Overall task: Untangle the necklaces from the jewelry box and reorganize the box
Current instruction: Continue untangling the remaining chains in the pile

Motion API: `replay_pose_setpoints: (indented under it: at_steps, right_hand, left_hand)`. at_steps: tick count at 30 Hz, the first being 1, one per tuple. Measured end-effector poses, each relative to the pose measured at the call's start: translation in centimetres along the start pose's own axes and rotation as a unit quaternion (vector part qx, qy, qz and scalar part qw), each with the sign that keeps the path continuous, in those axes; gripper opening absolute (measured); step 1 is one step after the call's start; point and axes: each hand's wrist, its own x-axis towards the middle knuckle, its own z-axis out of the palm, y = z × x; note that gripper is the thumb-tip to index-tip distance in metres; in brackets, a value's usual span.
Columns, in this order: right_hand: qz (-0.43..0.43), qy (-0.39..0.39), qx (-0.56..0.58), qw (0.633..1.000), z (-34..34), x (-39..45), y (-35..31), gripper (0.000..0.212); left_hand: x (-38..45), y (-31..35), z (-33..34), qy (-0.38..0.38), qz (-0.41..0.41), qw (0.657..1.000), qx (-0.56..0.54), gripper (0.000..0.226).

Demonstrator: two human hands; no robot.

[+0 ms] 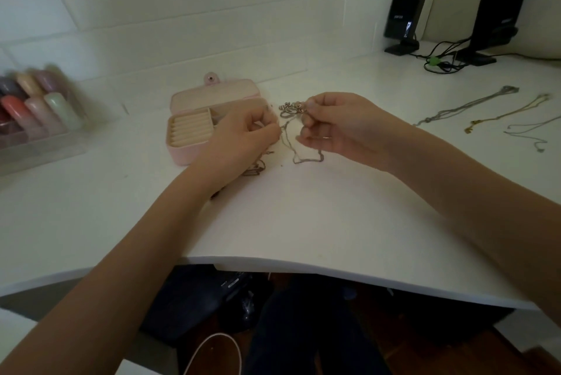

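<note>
Two hands work one knot | left hand (243,128) and right hand (337,125) fingers each pinch the tangled chains (291,138), pulling apart to loosen | jewelry box (194,128) open, awaiting refill | freed necklaces (467,106) laid separately near surface's right edge.

White desk (303,223) fills frame. Open pink jewelry box (194,128) at centre left. Tangled chains (306,156) at centre. Three separate necklaces (467,106) laid out at right. Two black speakers (406,10) with cables at upper right. Clear organizer of coloured bottles (36,113) at left edge.
</note>
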Motion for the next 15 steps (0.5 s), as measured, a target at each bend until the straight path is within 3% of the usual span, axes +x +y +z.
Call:
replay_pose_setpoints:
  at_steps: [7, 15]
  right_hand:
    - [0.000, 0.001, 0.029, 1.000, -0.46, 0.01, -0.34, 0.010]
    - [-0.031, 0.028, -0.074, 0.996, 0.15, -0.12, 0.49, 0.011]
  left_hand:
    - [0.24, -0.38, 0.00, 0.000, 0.008, 1.000, -0.010, 0.015]
    - [-0.13, 0.09, -0.07, -0.006, 0.013, 1.000, -0.006, 0.021]
